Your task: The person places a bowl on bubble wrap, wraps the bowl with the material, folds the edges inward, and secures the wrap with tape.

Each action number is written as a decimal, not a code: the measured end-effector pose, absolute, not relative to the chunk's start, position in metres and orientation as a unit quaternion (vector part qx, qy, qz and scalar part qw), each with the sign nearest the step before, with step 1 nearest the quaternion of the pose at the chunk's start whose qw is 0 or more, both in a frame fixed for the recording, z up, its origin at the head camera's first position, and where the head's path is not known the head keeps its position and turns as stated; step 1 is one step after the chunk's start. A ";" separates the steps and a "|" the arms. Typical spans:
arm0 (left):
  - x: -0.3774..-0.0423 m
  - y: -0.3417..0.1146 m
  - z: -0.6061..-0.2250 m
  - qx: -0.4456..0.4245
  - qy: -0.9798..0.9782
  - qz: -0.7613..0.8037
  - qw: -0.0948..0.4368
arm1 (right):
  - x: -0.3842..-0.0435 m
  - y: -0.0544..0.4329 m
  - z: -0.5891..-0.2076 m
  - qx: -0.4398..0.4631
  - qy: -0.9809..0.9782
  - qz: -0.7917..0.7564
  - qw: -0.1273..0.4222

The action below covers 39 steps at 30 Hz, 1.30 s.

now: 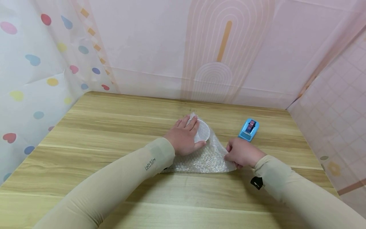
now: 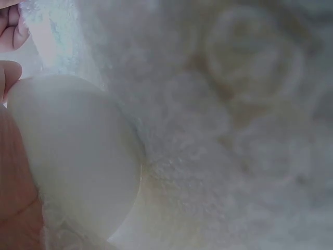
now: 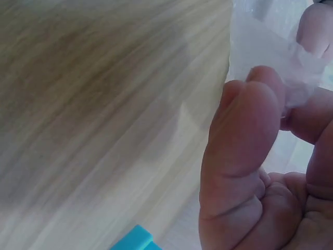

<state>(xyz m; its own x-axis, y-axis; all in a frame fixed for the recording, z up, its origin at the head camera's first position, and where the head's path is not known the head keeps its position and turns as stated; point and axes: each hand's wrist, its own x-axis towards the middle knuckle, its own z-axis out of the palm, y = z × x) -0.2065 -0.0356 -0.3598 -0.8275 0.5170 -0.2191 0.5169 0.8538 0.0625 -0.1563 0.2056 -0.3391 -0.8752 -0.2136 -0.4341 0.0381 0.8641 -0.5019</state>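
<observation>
Crinkled clear bubble wrap lies on the wood-grain table in front of the person, one point aimed at the back wall and a long edge nearest the body. On its upper part sits a round white dish-like thing, smooth and pale; from where I stand I cannot tell whether a layer of wrap covers it. The left hand rests palm down over that round piece, fingers extended and slightly spread, thumb out to the side, pressing without curling round anything. At the wrap's right corner, the right hand has its fingers bent in, pinching the plastic between thumb and fingertips. Just beyond that hand is a small blue tape dispenser with a dark reddish roll. Both arms wear beige sleeves, the left one lettered, and a black fitting shows at the right wrist. Pale patterned sheets cover the walls.
</observation>
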 end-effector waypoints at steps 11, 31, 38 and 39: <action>-0.206 -0.035 -0.359 0.270 0.956 -0.006 0.115 | -0.156 0.202 -0.329 -0.043 0.931 -0.285 0.224; -0.204 -0.035 -0.358 0.271 0.956 0.000 0.111 | -0.163 0.187 -0.320 -0.050 0.919 -0.352 0.172; -0.204 -0.035 -0.359 0.272 0.956 -0.003 0.111 | -0.169 0.179 -0.322 -0.051 0.913 -0.374 0.155; -0.204 -0.035 -0.359 0.272 0.956 -0.004 0.111 | -0.171 0.178 -0.322 -0.050 0.911 -0.379 0.154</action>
